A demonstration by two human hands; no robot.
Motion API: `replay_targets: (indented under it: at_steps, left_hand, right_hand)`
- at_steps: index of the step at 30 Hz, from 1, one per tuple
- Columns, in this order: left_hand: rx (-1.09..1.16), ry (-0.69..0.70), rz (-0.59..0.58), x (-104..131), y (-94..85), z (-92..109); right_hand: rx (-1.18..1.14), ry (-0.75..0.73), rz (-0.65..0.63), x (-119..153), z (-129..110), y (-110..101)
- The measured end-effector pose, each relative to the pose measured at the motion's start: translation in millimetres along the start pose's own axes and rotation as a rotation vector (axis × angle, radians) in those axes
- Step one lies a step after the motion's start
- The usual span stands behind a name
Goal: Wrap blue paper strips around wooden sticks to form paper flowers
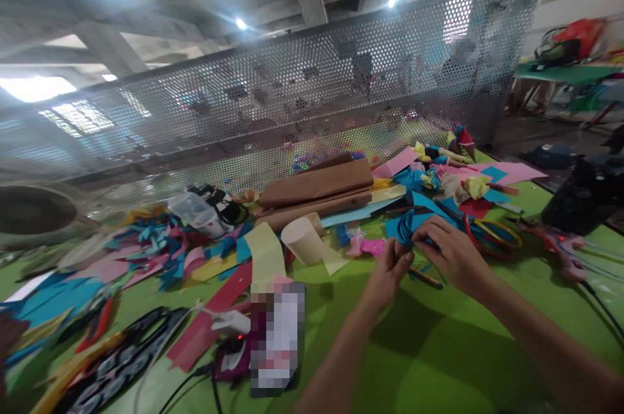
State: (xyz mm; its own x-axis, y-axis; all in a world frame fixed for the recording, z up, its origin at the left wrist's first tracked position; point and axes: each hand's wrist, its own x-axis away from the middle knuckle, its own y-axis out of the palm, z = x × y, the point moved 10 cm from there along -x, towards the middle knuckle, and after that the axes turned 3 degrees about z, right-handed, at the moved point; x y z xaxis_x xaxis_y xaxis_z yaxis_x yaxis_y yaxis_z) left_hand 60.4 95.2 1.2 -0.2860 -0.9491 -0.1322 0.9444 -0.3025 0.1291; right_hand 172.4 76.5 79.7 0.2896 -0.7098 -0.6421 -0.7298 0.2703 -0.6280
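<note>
In the head view, the left hand (pixel 387 271) pinches the lower part of a coiled blue paper (pixel 404 229) between thumb and fingers. The right hand (pixel 451 255) has its fingers bent and gathered at the right side of this paper; whether they pinch a layer or only touch it, one cannot tell. The paper is raised above the green worktop (pixel 419 349), in front of the person.

For good handling, the left hand should grip low and firm, but not so hard that the curved layers become flat. The right fingertips should press lightly and close to the base, so the layers sit evenly and the edge does not tear. The risk, it seems, is that a loosened pinch would let the coil open.

As for the counting, there is one coiled blue paper, and one thin brown stick (pixel 426 279) lying just below the hands. There is one cream roll (pixel 303 242), one clear container (pixel 195 209), and one pink glue gun (pixel 568 251) at the right with a small red light. Of the brown paper (pixel 319 186), at least two folded or rolled pieces are visible. Red and yellow rings (pixel 504 235) overlap, so their number is not sure. The coloured scraps (pixel 160 242) are too many and too blurred to count.
</note>
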Motion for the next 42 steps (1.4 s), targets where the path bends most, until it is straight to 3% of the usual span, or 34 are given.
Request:
replay_targets:
  at_steps: [18, 42]
  left_hand:
    - [0.032, -0.025, -0.011, 2.7, 0.9, -6.3]
    - [0.062, -0.061, -0.004, 3.9, -1.3, -8.3]
  right_hand:
    - [-0.030, 0.034, 0.066, 0.5, -4.7, -2.8]
    - [-0.098, 0.046, 0.056, -0.7, -1.7, -3.1]
